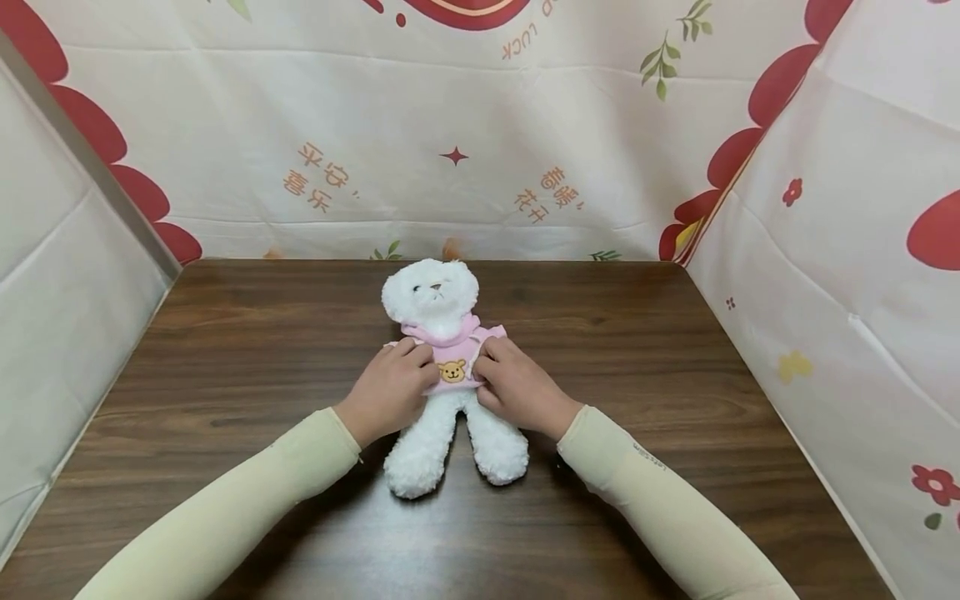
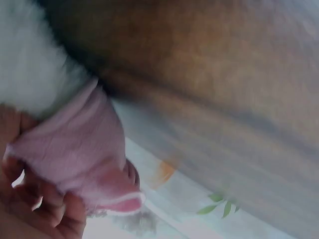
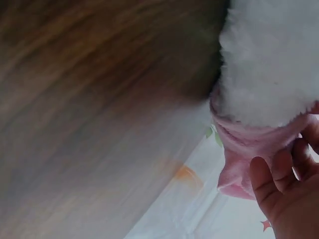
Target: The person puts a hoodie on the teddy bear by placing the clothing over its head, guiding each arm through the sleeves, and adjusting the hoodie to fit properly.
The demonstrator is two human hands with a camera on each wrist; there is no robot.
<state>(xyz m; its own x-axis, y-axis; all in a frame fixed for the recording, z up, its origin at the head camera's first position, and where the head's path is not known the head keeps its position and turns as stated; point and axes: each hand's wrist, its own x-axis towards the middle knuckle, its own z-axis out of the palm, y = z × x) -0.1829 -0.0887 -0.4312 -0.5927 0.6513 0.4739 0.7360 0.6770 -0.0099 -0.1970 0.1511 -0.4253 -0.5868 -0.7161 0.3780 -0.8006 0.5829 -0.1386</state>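
A white plush teddy bear (image 1: 431, 312) lies on its back on the wooden table, head toward the far edge and legs toward me. It wears a pink hooded top (image 1: 452, 350) with a brown bear-face patch (image 1: 452, 372) on the front. On the left side of the top, my left hand (image 1: 388, 387) pinches the cloth; in the left wrist view the pink fabric (image 2: 84, 147) is drawn to a point at the fingers. My right hand (image 1: 525, 387) grips the opposite side with curled fingers, beside the white fur (image 3: 271, 59) in the right wrist view. The bear's arms are mostly hidden.
The dark wooden table (image 1: 247, 333) extends around the bear on all sides. A printed white curtain (image 1: 450, 108) with red scallops stands behind its far edge, and similar cloth (image 1: 847, 275) hangs at the right. A pale panel (image 1: 67, 217) borders the left.
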